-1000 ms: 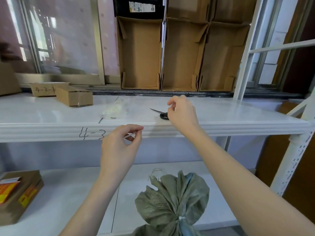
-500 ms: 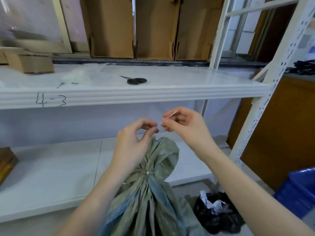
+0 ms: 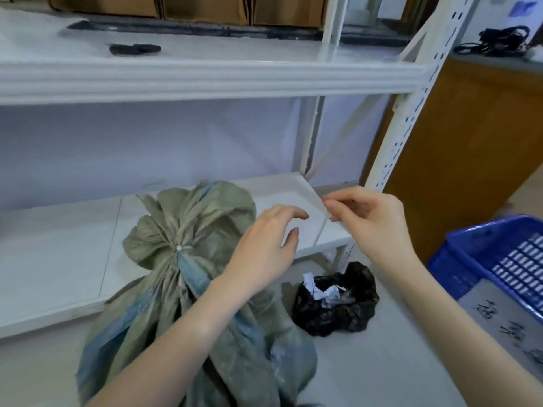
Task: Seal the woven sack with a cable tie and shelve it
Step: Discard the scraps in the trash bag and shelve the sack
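The grey-green woven sack (image 3: 188, 289) stands on the floor in front of the lower shelf (image 3: 58, 259). Its neck is gathered and cinched by a white cable tie (image 3: 184, 248). My right hand (image 3: 370, 221) is to the right of the sack, above the shelf corner, pinching a thin pale plastic strip (image 3: 321, 227) that hangs down from my fingertips. My left hand (image 3: 267, 248) hovers just left of the strip, over the sack's right side, fingers spread and holding nothing.
A black bin bag (image 3: 338, 301) with paper scraps sits open on the floor right of the sack. A blue plastic crate (image 3: 482, 259) is at the far right. Black scissors (image 3: 135, 49) lie on the upper shelf (image 3: 205, 80). A white rack post (image 3: 411, 107) rises behind my right hand.
My view has dropped and swung right. Both hands moved right, off the sack's top. The strip passed to my right hand and my left hand opened.
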The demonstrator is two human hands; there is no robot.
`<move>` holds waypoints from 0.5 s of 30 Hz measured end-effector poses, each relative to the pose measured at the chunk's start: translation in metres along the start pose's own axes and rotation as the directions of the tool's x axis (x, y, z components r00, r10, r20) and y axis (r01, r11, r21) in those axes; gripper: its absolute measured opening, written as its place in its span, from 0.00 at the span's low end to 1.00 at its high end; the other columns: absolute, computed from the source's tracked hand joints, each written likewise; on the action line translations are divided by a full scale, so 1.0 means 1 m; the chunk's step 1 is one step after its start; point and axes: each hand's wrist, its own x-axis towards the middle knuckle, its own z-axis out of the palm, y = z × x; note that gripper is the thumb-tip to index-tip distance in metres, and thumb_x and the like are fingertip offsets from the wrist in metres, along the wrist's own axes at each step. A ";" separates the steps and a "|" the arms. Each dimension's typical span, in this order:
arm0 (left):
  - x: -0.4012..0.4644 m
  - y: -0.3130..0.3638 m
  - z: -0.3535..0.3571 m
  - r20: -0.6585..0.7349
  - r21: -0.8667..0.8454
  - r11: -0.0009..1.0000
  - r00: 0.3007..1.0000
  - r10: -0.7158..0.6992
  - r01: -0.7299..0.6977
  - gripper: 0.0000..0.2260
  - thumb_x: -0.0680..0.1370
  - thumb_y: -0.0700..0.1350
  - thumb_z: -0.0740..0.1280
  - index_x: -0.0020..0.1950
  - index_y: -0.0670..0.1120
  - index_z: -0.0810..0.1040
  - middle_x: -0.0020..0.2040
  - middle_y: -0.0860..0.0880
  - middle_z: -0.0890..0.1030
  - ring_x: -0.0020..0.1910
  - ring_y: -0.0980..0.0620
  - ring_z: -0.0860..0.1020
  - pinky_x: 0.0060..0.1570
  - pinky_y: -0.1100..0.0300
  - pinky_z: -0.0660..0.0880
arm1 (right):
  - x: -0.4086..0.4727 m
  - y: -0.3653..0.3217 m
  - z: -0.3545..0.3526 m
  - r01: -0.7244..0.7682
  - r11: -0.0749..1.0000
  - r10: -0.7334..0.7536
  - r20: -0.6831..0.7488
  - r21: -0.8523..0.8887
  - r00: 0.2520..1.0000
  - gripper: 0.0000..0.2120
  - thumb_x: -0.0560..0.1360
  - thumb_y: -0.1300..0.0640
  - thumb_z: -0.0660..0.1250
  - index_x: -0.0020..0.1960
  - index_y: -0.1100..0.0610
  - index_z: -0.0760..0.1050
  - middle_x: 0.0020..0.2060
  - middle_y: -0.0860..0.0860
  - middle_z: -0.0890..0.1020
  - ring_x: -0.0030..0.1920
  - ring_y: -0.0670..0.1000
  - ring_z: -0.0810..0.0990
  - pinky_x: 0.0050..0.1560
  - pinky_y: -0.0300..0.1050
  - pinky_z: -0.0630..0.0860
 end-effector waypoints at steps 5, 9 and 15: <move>0.009 -0.010 0.070 0.161 0.046 0.998 0.986 -0.051 0.044 0.16 0.79 0.40 0.60 0.67 0.48 0.69 0.65 0.51 0.73 0.63 0.50 0.72 0.61 0.53 0.70 | -0.015 0.089 -0.003 -0.096 0.985 0.088 -0.062 -0.146 0.994 0.03 0.72 0.62 0.70 0.43 0.57 0.82 0.35 0.48 0.82 0.37 0.47 0.82 0.43 0.38 0.79; 0.020 -0.030 0.127 0.358 0.124 0.991 0.930 -0.086 0.044 0.22 0.78 0.40 0.59 0.72 0.47 0.62 0.71 0.48 0.68 0.69 0.48 0.67 0.66 0.51 0.67 | -0.028 0.163 0.000 -0.178 0.959 0.163 -0.083 -0.222 0.983 0.04 0.72 0.62 0.69 0.45 0.59 0.83 0.39 0.53 0.85 0.38 0.48 0.81 0.44 0.33 0.74; 0.033 -0.069 0.195 0.613 0.345 0.936 0.773 -0.163 -0.076 0.25 0.79 0.44 0.59 0.75 0.46 0.56 0.76 0.48 0.59 0.73 0.46 0.62 0.67 0.50 0.63 | -0.046 0.255 0.016 -0.277 0.908 0.259 -0.100 -0.315 0.961 0.08 0.74 0.63 0.66 0.50 0.59 0.82 0.46 0.54 0.85 0.46 0.51 0.82 0.50 0.39 0.74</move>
